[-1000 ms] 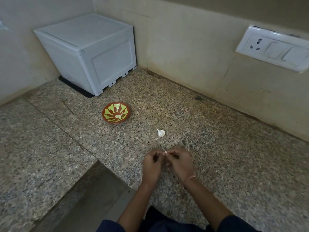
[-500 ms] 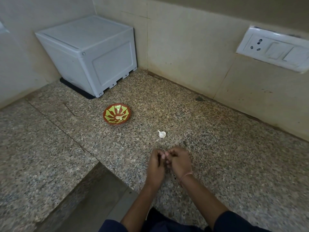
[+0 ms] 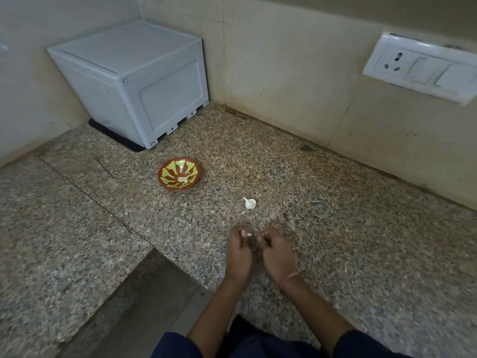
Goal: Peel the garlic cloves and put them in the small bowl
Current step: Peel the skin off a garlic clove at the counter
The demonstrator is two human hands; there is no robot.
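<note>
My left hand (image 3: 240,251) pinches a small white garlic clove (image 3: 248,234) at its fingertips, just above the granite counter. My right hand (image 3: 277,251) hovers close beside it with curled fingers; whether it holds a bit of skin is hidden. A white piece of garlic bulb (image 3: 249,203) lies on the counter just beyond my hands. Further back to the left stands the small red bowl with a yellow-green pattern (image 3: 167,174), and a pale peeled clove (image 3: 183,180) rests inside it.
A white plastic box (image 3: 134,81) stands in the back left corner on a black mat. A socket and switch plate (image 3: 423,65) hangs on the wall at the right. The counter's front edge (image 3: 144,257) steps down at my lower left.
My hands, pressed together half a second ago, have drawn slightly apart. The clove now shows at my left fingertips. The bowl and the garlic piece have not moved.
</note>
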